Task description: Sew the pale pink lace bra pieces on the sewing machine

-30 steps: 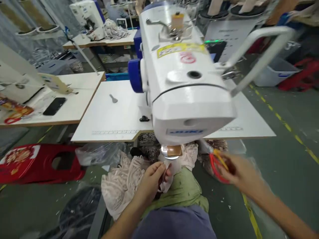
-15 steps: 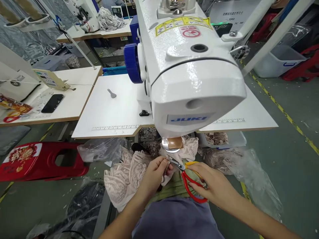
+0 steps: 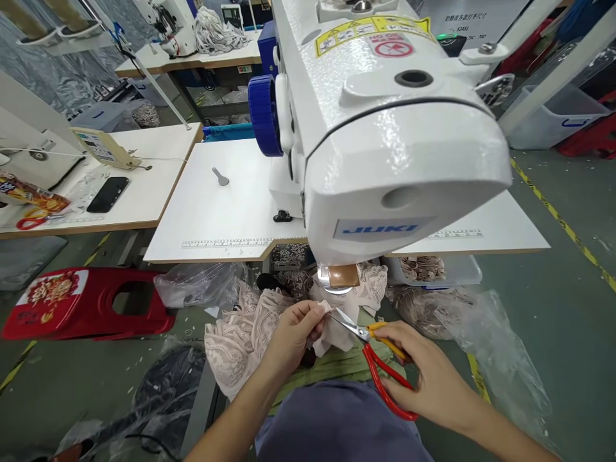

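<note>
Where our blue-grey lap fills the nearest edge, we list first our left hand, its fingers pinched tight on a small pale fabric piece, which is raised just above a green cloth spread on the lap. Our right hand, just to the right of the left, is closed around the red loops of the scissors. The blade tips touch the fabric piece beside the left fingertips; we cannot tell whether the blades are parted.

- Left of the left hand, close against its wrist: a heap of pink lace hanging toward the floor.
- Right of the right hand: a crumpled clear plastic bag on the floor.
- Just beyond both hands, overhead: a white sewing machine marked JUKI. Its head stands directly above the pinched piece, and a blue handwheel sits on its left flank.
- Under the machine: a white table with a printed ruler along its near edge.
- Beyond the right hand, beneath the table edge: a clear bin holding lace.
- Well to the left of the left hand: a red stool lying on the floor.
- Beyond the stool: a second table bearing a black phone
</note>
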Demonstrator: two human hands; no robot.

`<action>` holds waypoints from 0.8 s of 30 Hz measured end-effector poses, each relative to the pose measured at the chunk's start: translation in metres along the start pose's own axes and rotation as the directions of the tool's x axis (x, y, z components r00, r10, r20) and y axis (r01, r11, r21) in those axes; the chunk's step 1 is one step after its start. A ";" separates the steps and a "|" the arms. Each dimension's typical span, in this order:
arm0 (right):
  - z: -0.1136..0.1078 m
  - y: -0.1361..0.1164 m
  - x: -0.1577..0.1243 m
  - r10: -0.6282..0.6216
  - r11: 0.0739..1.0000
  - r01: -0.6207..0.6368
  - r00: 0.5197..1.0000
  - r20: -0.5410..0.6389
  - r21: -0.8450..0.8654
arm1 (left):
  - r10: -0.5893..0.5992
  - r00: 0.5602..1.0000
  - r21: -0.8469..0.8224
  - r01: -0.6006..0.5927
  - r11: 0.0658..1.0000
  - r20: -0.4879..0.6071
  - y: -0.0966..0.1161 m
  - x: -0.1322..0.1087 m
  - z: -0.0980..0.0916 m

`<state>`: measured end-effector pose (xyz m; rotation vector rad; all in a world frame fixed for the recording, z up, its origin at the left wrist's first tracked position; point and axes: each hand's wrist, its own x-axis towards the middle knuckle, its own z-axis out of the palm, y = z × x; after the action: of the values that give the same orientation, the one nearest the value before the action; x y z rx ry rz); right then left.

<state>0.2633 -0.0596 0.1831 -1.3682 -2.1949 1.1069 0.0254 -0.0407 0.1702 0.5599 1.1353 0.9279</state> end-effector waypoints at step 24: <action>-0.074 0.040 0.052 0.193 0.959 -0.226 0.963 -0.189 -0.169 | 0.118 0.991 0.131 -0.108 0.985 -0.068 -0.003 0.009 0.012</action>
<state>0.3084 0.0273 0.1947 -1.7436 -2.1109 0.8261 0.0387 -0.0338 0.1678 0.7039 1.2475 0.9858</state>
